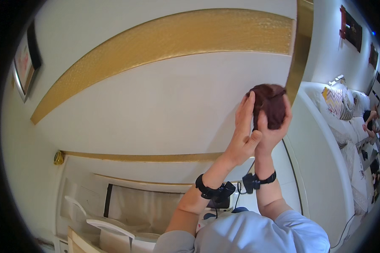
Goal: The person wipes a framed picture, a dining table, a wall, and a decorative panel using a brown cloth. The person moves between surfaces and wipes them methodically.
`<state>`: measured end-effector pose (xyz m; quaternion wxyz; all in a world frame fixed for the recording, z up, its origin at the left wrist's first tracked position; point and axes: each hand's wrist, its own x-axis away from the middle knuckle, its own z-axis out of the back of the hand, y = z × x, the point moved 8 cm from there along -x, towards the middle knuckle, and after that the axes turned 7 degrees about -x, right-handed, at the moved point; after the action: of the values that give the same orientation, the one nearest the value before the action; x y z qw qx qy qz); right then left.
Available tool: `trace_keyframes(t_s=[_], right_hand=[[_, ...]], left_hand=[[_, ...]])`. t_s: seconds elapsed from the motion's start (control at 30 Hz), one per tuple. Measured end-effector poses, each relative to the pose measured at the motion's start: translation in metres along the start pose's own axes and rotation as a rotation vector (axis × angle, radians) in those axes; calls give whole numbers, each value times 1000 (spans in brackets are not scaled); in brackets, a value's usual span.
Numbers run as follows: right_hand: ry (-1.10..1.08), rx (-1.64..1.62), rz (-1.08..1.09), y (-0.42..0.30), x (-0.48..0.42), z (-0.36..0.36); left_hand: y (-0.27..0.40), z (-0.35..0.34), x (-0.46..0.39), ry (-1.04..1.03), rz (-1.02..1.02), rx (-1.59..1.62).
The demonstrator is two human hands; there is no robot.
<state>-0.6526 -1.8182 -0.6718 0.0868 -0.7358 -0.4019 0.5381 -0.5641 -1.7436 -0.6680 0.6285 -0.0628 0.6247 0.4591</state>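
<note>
A folded dark brown cloth (274, 109) is bunched between my two hands, raised in front of the white wall panel. My right hand (272, 136) grips it from below and the right, with the thumb across its front. Along the cloth's left side lies my left hand (244, 126), fingers stretched upward and thumb crossing near the right palm. Part of the cloth is hidden by the fingers. Each wrist wears a black strap with a small device, the left device (223, 191) and the right device (250, 182), and thin cables hang below them.
Gold trim (183, 38) curves over the wall, and a gold vertical strip (299, 53) stands right of the cloth. At right are a white sofa (323, 151), patterned cushions (333, 101) and a seated person's legs (370, 121). A white chair (110, 226) stands lower left.
</note>
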Motion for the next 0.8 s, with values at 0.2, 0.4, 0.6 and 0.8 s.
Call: trace_keyframes(t_s=[0.2,0.4,0.6,0.8], right_hand=[[214,22,283,-25,-40,-40],[-329,287,694,-22,37,-155],[-605,137,832,-14,82,-182],[-38,278,769,-49,22,-174]], left_hand=[[6,67,32,142,122,-46],[-7,142,76,421,277,-54],[-20,195,128,551,439,-174],[-26,214,149,647,516,-137]])
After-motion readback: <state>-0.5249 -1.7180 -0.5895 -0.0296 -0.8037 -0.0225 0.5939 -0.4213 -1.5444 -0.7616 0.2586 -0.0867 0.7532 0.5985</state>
